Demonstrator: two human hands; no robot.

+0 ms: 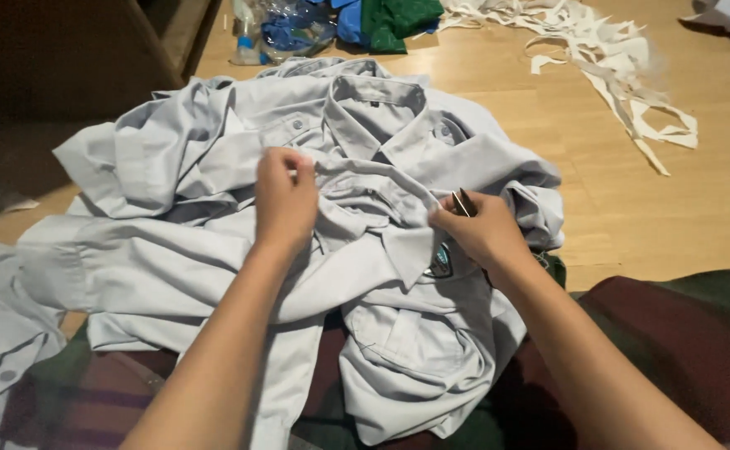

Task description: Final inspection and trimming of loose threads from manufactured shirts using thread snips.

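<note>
A pile of pale grey-blue shirts (215,158) lies on a wooden floor in front of me, the top one with its collar (377,96) up and a chest pocket (406,342) toward me. My left hand (284,200) pinches a fold of shirt fabric near the button placket. My right hand (481,229) grips a small dark metal tool (463,202), thin like a blade or snips, at the shirt's front edge. A small badge (441,265) shows on the fabric just below that hand.
White fabric strips (623,75) lie scattered at the upper right of the floor (631,208). Green and blue cloth and a clear plastic bag (290,29) sit at the top. A dark plaid cloth (681,333) covers my lap. Dark furniture (57,58) stands at left.
</note>
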